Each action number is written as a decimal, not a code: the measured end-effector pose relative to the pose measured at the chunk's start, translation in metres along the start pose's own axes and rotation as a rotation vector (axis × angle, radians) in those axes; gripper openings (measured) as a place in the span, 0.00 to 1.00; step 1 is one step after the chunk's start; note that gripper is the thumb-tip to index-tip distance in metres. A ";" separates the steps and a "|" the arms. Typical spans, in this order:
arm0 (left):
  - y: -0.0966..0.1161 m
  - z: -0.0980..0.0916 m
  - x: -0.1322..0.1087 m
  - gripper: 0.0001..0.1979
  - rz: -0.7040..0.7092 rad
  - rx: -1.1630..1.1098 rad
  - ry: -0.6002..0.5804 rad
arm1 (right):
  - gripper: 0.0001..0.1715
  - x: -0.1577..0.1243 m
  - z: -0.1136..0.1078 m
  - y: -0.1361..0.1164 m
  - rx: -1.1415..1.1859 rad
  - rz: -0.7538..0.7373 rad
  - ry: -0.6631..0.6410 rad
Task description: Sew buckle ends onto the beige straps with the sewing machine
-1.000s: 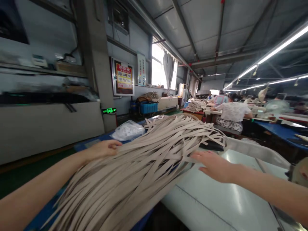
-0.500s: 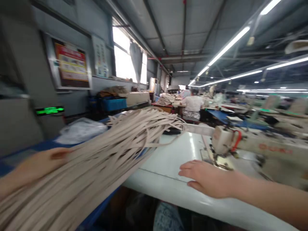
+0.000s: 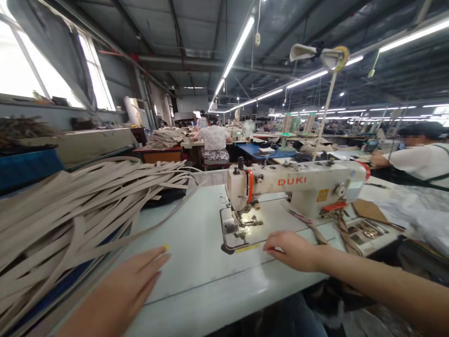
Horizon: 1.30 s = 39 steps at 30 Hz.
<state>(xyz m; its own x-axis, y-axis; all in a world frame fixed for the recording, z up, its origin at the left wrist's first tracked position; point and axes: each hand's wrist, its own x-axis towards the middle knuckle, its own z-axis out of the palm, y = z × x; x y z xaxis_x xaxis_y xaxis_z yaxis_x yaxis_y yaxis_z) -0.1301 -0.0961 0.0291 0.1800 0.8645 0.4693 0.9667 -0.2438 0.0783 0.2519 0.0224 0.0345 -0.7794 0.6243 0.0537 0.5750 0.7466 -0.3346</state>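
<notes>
Across the near left of the scene lies a thick pile of beige strips, running from the left edge onto the pale tabletop, with a few loose ends curling out over its surface. The far right ends of the pile lie over a dark item. Just right of the pile, the person's left hand is free, its fingers stretched together toward the far right and slightly blurred; something small and yellow shows at a fingertip. Whether this hand touches the tabletop cannot be told

To the right stands a white sewing machine lettered DUKI, with an orange guard at its left end. The right hand is at the near side of the machine, just right of its metal plate, fingers loosely bent, thumb apart from them, gripping nothing visible. Beyond it, a pink-handled tool lies beside the machine's base, and farther right is a tray of small items. One person in a patterned white top sits with their back turned at a far table; another person is at the far right
</notes>
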 end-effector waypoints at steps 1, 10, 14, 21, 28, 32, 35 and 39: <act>0.009 0.015 0.016 0.20 0.059 -0.004 -0.055 | 0.12 0.002 0.002 0.007 0.007 -0.006 0.018; 0.057 0.117 0.144 0.20 0.128 -0.178 -0.172 | 0.12 0.035 0.016 0.059 0.067 -0.068 0.199; 0.063 0.139 0.164 0.18 0.162 -0.219 -0.191 | 0.12 0.051 0.025 0.073 0.138 -0.035 0.385; 0.060 0.147 0.143 0.21 0.178 -0.201 -0.185 | 0.10 0.067 0.046 0.093 0.186 0.003 0.536; 0.064 0.143 0.135 0.23 0.240 -0.154 -0.204 | 0.08 0.068 0.045 0.092 0.215 -0.001 0.533; 0.066 0.141 0.138 0.23 0.202 -0.211 -0.235 | 0.09 0.068 0.044 0.091 0.209 0.016 0.515; 0.064 0.143 0.148 0.22 0.141 -0.263 -0.248 | 0.09 0.068 0.044 0.091 0.217 0.021 0.511; 0.060 0.153 0.171 0.19 0.073 -0.245 -0.246 | 0.09 0.069 0.045 0.092 0.227 0.020 0.530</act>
<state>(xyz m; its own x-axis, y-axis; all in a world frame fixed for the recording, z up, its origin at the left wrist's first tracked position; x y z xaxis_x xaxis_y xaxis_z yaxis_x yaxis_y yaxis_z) -0.0138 0.1043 -0.0205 0.3138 0.9138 0.2580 0.8828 -0.3808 0.2752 0.2403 0.1237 -0.0345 -0.5041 0.7114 0.4896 0.4752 0.7019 -0.5306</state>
